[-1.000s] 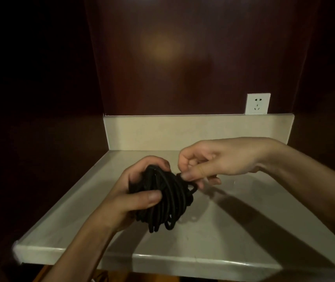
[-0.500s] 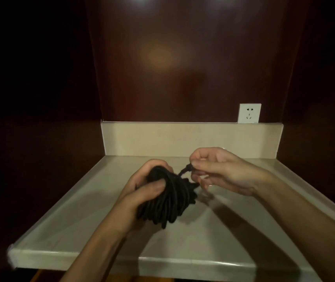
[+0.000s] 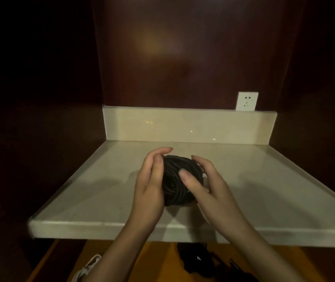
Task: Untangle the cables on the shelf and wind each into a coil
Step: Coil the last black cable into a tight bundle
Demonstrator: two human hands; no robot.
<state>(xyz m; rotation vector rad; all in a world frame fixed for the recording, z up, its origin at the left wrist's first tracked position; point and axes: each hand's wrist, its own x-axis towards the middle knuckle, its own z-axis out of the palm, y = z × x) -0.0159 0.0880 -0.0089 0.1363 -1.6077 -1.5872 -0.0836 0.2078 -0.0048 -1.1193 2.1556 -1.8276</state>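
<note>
Over the shelf [image 3: 93,180], both hands, left [image 3: 150,182] and right [image 3: 209,188], curled around black cable coil [image 3: 177,180].

Pale stone shelf [image 3: 105,192], raised back lip; black cable coil [image 3: 179,180] mid-shelf.

A white wall socket [image 3: 246,101] sits on the dark wooden back panel [image 3: 182,51], just above the right end of the pale upstand [image 3: 182,125]. Below the shelf's front edge, an orange-brown floor [image 3: 154,261] shows (dark, blurred shapes [image 3: 199,259] lie on it).

Dim, warm light from above, soft glare on the back panel [image 3: 158,43], edges black and slightly blurred
</note>
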